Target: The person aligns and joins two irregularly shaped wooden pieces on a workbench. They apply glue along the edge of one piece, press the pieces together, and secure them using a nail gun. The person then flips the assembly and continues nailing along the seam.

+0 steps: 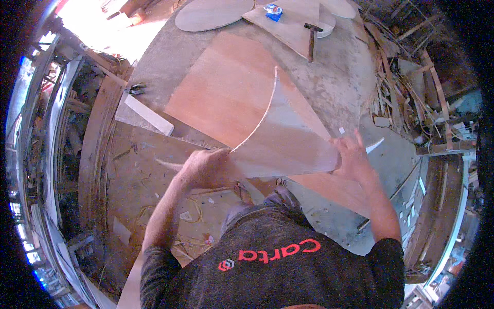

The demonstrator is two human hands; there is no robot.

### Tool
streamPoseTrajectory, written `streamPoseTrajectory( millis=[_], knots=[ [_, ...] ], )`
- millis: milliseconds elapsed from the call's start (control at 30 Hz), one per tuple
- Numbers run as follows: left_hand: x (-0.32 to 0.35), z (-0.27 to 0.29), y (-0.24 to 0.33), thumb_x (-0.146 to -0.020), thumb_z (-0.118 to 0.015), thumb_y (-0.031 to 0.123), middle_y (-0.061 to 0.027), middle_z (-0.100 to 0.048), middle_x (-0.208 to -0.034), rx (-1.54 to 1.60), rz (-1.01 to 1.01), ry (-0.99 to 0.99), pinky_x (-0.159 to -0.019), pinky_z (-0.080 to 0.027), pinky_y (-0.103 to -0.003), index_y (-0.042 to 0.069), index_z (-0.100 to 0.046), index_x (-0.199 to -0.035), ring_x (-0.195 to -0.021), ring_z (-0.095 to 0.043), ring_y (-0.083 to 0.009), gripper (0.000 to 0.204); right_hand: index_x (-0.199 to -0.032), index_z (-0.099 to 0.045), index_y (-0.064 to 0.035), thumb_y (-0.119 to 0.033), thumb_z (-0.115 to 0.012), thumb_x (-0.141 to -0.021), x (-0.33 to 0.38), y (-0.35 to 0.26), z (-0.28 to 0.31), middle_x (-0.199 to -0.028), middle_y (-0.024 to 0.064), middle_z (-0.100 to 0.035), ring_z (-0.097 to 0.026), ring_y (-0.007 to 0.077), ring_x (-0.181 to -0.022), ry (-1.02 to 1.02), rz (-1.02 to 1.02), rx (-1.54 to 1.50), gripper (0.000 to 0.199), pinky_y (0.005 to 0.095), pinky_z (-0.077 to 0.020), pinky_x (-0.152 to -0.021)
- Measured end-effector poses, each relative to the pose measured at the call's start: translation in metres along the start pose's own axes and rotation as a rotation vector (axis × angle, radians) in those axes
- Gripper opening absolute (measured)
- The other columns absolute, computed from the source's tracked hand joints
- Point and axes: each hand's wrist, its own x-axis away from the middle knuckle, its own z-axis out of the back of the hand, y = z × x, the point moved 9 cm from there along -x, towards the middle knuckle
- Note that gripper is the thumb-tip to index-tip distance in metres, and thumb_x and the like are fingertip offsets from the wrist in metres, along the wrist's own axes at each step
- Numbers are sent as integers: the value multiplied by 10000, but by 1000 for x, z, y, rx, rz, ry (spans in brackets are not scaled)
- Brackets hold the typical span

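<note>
Workshop floor, red lettering on dark shirt, 1 probably plywood panel in left hand and right hand.

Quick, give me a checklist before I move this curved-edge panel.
1. Left hand on the curved-edge panel: ok, at its near left corner.
2. Right hand on it: ok, at its right end.
3. Hammer apart from it: ok, lies beyond it.
4. Pliers apart from it: ok, off to the left.
5. Clear of the reddish board underneath: cannot tell.
</note>
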Motion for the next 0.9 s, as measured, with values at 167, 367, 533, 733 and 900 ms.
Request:
streamPoseTrajectory(
  millis=[167, 367, 533, 733, 900],
  knots=[
    [-30, 77, 22, -702, -824, 280, -143, -639, -1091, -318, -310, 580, -884, -508, -432, 102, -632, -1206, -1033, -621, -345, 567, -1345, -519, -10, -466, -917, -554, 38, 31, -40, -1236, 207, -636, -603, 378, -1153, 30, -219, -386, 996, 467, -488, -960],
    [-52, 58, -18, -743, -798, 146, -165, -602, -1165, 46, 139, 949, -909, -494, -447, 69, -634, -1179, -1072, -601, -351, 473, -1320, -501, 69, -466, -877, -654, 72, 89, -93, -1247, 247, -630, -602, 388, -1180, 251, -423, -715, 933, 452, -475, -995],
    [-68, -22, -26, -771, -797, 214, -208, -508, -1342, 142, 285, 861, -1037, -432, -477, 41, -570, -1281, -1258, -498, -390, 585, -1361, -475, 66, -364, -862, -723, 59, 134, -116, -1232, 206, -642, -617, 321, -1145, 380, -479, -882, 862, 421, -482, -983],
    [-90, -75, -25, -829, -745, 380, -245, -279, -1570, -3, 367, 710, -1172, -191, -599, 42, -427, -1443, -1471, -238, -417, 769, -1381, -458, 73, -456, -842, -732, -26, 177, -134, -1255, 258, -612, -594, 366, -1167, 396, -470, -891, 921, 448, -459, -1011],
    [-95, -86, -22, -870, -682, 433, -216, -264, -1591, -92, 364, 741, -1200, -116, -565, 64, -409, -1474, -1485, -210, -407, 759, -1360, -474, 95, -471, -833, -737, -103, 178, -108, -1230, 313, -568, -549, 431, -1157, 515, -337, -533, 915, 468, -448, -988]
  ],
)
